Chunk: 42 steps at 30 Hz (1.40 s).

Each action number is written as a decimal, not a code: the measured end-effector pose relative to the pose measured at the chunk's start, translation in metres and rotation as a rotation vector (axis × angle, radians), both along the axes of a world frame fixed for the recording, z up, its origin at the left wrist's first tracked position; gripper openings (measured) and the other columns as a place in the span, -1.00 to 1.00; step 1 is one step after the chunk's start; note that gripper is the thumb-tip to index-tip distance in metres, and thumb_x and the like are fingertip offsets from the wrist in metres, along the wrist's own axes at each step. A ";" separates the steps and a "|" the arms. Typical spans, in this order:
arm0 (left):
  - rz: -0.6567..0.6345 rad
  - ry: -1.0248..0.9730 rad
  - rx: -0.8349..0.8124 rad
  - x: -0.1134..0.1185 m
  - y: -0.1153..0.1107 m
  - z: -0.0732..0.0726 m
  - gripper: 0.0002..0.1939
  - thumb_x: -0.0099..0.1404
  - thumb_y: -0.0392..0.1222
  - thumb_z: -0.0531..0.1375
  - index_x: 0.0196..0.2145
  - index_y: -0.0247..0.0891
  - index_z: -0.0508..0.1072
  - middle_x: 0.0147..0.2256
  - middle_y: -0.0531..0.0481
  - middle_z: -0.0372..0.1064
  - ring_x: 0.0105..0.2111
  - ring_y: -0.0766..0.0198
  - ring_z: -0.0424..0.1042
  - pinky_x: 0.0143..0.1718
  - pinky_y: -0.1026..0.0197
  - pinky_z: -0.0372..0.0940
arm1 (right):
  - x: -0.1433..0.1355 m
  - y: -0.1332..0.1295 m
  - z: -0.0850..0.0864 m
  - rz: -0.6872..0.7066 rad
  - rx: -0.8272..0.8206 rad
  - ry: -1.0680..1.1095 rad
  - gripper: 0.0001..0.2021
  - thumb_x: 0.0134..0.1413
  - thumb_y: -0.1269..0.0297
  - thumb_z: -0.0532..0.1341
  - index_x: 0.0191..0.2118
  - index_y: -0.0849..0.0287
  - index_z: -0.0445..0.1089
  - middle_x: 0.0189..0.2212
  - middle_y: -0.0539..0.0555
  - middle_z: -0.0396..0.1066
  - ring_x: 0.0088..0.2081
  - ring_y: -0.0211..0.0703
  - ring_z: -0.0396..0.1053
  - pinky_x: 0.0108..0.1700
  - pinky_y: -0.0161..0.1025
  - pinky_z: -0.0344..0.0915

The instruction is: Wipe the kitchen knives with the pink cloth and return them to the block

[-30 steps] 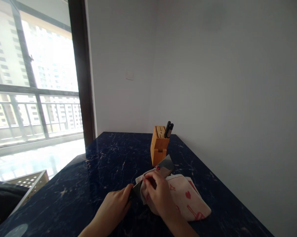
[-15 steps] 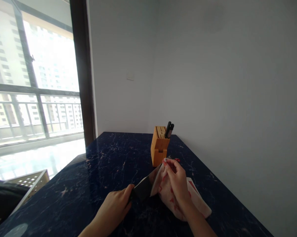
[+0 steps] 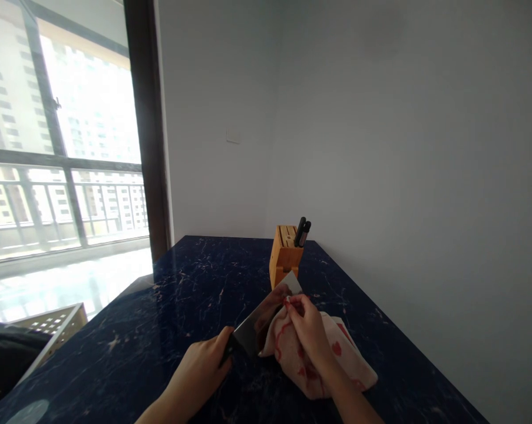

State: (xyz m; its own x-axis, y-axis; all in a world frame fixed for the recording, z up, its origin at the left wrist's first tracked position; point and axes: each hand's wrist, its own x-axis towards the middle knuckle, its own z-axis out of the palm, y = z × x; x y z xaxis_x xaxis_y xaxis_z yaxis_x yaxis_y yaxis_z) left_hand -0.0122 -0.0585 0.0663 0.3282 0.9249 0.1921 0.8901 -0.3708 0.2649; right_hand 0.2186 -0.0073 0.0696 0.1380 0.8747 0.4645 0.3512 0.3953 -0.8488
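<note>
My left hand (image 3: 206,365) is closed round the black handle of a kitchen cleaver (image 3: 263,315), whose broad, shiny blade points up and to the right. A white cloth with red patterns (image 3: 331,359) is pinched in the fingers of my right hand (image 3: 307,321). That hand is at the blade's lower right side, with the cloth against the metal. Part of the cloth hangs below my wrist onto the dark table. Behind the blade tip stands a wooden knife block (image 3: 287,253), its foot partly covered by the blade.
Two black-handled tools (image 3: 302,232) stand in the block's right slots. The dark blue marbled table (image 3: 195,282) narrows toward a grey wall (image 3: 380,147). At the lower left are a pale perforated basket (image 3: 62,327) and dark fabric (image 3: 9,359). A window (image 3: 62,129) is at left.
My right hand has slid the cloth down along the blade toward the handle, uncovering the blade tip. My left hand and the cleaver have shifted slightly left.
</note>
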 end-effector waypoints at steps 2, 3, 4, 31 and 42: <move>0.015 -0.008 -0.013 -0.001 0.000 0.002 -0.66 0.16 -0.33 0.00 -0.09 -0.14 0.20 -0.29 0.03 0.48 -0.28 0.20 0.47 -0.34 0.30 0.23 | -0.009 -0.006 -0.001 0.041 -0.032 -0.057 -0.91 0.00 0.27 0.11 -0.42 0.13 0.31 -0.44 0.03 0.42 -0.33 -0.10 0.38 -0.24 -0.22 0.26; 0.025 -0.010 -0.020 -0.001 0.000 0.003 -0.67 0.16 -0.33 0.00 -0.09 -0.14 0.20 -0.29 0.04 0.48 -0.28 0.21 0.47 -0.35 0.31 0.22 | -0.013 -0.009 -0.001 0.056 -0.049 -0.090 -0.92 -0.01 0.29 0.10 -0.43 0.12 0.31 -0.45 0.03 0.42 -0.34 -0.10 0.38 -0.25 -0.22 0.26; 0.033 -0.010 -0.026 -0.001 0.000 0.003 -0.67 0.16 -0.33 0.01 -0.09 -0.13 0.20 -0.29 0.04 0.48 -0.28 0.21 0.47 -0.35 0.31 0.22 | -0.017 -0.013 -0.002 0.070 -0.063 -0.121 -0.93 -0.01 0.31 0.10 -0.44 0.12 0.31 -0.45 0.03 0.42 -0.34 -0.10 0.38 -0.26 -0.22 0.25; -0.151 -0.166 -0.035 0.001 -0.001 -0.005 -0.68 0.20 -0.36 -0.04 -0.07 -0.16 0.15 -0.18 -0.03 0.42 -0.21 0.20 0.44 -0.26 0.29 0.25 | -0.060 -0.051 0.011 0.265 0.194 -0.267 -0.87 0.04 0.48 0.06 -0.32 0.15 0.30 -0.34 0.04 0.35 -0.26 -0.21 0.31 -0.17 -0.26 0.23; -0.153 -0.120 -0.026 0.001 -0.003 0.001 -0.68 0.21 -0.34 -0.04 -0.06 -0.16 0.17 -0.19 -0.03 0.43 -0.22 0.19 0.44 -0.28 0.28 0.24 | -0.009 -0.021 0.030 -0.035 0.127 -0.001 -0.83 0.08 0.21 0.09 -0.26 0.14 0.34 -0.29 0.07 0.41 -0.23 -0.12 0.36 -0.15 -0.16 0.26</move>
